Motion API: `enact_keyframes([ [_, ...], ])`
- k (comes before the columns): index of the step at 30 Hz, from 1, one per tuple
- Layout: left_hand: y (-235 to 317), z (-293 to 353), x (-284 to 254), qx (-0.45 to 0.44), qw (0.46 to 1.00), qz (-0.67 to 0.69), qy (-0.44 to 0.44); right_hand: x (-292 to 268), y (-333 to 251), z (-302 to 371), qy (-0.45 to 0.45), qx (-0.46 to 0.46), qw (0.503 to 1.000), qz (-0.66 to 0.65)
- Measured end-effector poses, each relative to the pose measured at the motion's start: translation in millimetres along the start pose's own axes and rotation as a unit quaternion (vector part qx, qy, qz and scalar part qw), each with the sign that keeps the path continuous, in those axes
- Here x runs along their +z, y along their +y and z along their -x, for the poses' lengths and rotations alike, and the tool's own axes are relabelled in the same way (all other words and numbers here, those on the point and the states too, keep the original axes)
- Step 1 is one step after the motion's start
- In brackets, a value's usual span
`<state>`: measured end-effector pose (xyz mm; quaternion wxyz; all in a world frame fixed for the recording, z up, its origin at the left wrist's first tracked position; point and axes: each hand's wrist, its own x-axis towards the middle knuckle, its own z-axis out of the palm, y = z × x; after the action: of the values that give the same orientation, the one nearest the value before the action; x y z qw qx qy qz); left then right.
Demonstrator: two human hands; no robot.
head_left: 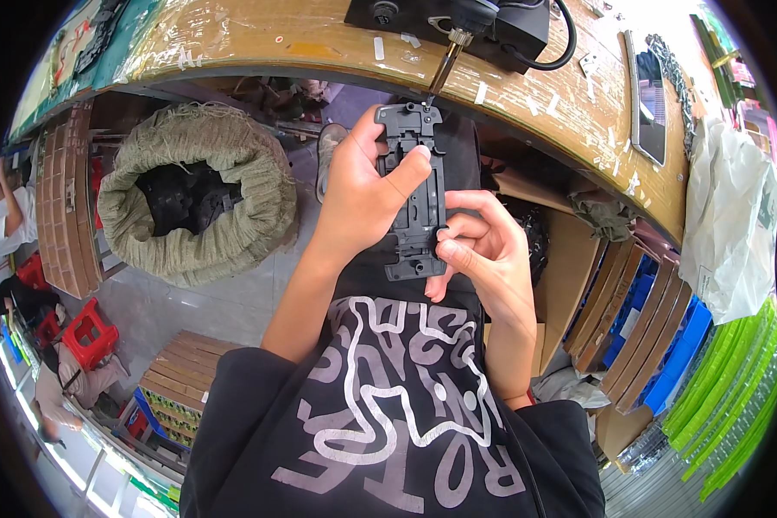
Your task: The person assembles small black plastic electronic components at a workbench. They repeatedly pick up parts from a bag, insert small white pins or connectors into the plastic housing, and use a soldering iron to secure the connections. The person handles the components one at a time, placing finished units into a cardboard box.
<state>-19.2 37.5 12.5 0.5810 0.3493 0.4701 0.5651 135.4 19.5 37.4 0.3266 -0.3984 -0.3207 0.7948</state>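
My left hand (pixel 363 186) grips a long black plastic housing (pixel 421 207) from its left side, with the thumb lying across its upper face. The housing stands lengthwise over my lap, its moulded recesses facing up. At its lower right edge, my right hand (pixel 492 250) is closed, thumb and fingers pinched against the rim; whether a small piece is also between them I cannot tell. Just beyond the housing's far end is a slim metal-shafted tool (pixel 447 65) with a brass-coloured collar, its tip close to that end. Whether they touch is unclear.
A wooden workbench (pixel 319 52) runs across the far side, carrying a black box (pixel 527 34) with a cable. To the left stands a rolled-down woven sack (pixel 198 250) with black parts inside. Cardboard (pixel 570 268), blue bins (pixel 665 371) and green strips (pixel 725 388) fill the right.
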Motion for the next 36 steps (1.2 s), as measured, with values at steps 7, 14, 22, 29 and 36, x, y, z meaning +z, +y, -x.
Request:
enact_keyframes([
  [7,3,-1,1,0.009,1.0,-0.012,-0.001,0,0,-1,-0.003,0.001,1.0,0.002],
  [14,3,-2,1,0.027,0.999,-0.034,0.001,-1,1,-2,-0.009,-0.001,1.0,-0.002],
  [22,4,-3,1,0.022,0.998,-0.057,0.006,-1,1,-3,-0.004,-0.004,1.0,0.0],
  [29,-1,-5,0,0.018,0.998,-0.059,0.017,-4,5,-8,-0.002,0.006,1.0,-0.008],
  [36,-2,-10,-2,0.034,0.996,-0.081,0.021,-3,2,-11,-0.004,0.002,1.0,-0.015],
])
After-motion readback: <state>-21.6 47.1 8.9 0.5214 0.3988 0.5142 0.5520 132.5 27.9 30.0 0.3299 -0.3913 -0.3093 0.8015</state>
